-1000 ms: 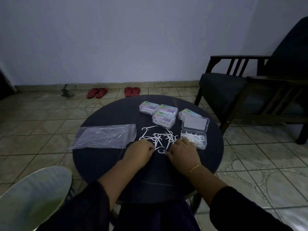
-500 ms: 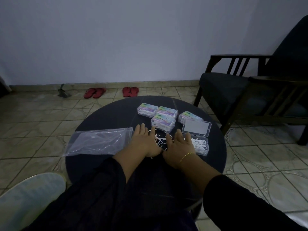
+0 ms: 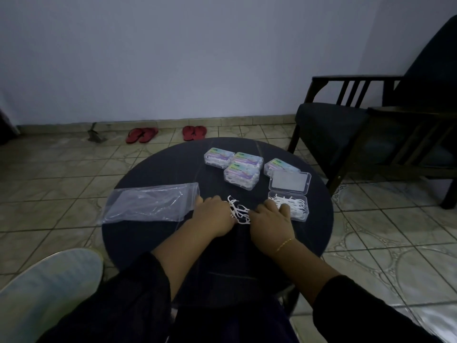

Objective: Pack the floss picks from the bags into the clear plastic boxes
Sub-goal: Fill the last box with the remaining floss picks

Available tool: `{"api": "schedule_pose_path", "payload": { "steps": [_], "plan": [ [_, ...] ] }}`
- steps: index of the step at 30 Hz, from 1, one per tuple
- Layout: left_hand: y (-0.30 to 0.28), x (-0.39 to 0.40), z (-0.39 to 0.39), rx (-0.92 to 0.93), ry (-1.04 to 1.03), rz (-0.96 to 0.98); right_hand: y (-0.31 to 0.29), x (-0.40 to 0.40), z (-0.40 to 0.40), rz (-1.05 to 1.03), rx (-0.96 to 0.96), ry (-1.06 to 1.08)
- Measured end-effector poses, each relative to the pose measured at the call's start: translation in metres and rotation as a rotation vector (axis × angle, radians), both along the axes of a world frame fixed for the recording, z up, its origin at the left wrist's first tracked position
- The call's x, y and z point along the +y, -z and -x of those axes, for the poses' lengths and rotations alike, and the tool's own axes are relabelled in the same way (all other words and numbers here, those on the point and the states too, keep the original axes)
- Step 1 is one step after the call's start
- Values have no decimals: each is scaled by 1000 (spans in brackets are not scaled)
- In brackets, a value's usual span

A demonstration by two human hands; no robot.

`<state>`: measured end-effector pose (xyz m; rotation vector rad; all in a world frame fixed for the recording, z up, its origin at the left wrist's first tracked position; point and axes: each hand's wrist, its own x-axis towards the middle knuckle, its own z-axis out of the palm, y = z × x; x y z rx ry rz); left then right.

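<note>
Round table [image 3: 153,238]: very dark navy-black top, faint pale veins. Loose floss picks [image 3: 239,212], centre: white. Open box [image 3: 289,205], 3 o'clock of them: clear, white picks inside. Four closed boxes [image 3: 241,175], 12 o'clock: clear, pastel purple-blue-green labels. Bag [image 3: 150,202], 9 o'clock: clear, greyish sheen. Two slipper pairs [image 3: 166,133], 11 o'clock: red. Floor [image 3: 57,169]: beige-green tiles, dark grout; white swirl pattern at 4 o'clock. Wall [image 3: 173,58]: plain bluish grey. Armchair [image 3: 371,125], 2 o'clock: dark wood, navy cushion. Bracelet [image 3: 285,244]: gold. Sleeves [image 3: 128,300]: black.
</note>
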<state>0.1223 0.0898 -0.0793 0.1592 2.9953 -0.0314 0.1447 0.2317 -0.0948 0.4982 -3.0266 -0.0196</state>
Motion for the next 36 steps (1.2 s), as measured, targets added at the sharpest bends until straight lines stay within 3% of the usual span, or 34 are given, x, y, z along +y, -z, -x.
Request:
{"api": "schedule_pose_path", "payload": {
  "steps": [5, 10, 15, 20, 26, 31, 36],
  "plan": [
    [6, -3, -20, -35, -16, -127, -1, 10, -17, 61, -27, 17],
    [5, -1, -31, 6, -91, -242, -4, 17, -25, 168, -86, 163],
    [6, 3, -29, -22, -194, -129, -7, 20, -16, 57, -219, 192],
    [6, 4, -14, -87, -294, -194, -8, 25, -9, 32, -136, 159],
    [5, 5, -9, -105, -298, -139, -11, 25, -5, -62, -108, 108],
    [7, 1, -9, -129, -301, -207, -14, 29, 5, 52, -330, 214],
    [-1, -1, -7, -221, -373, -261, -13, 34, 12, 208, -370, 300]
  ]
}}
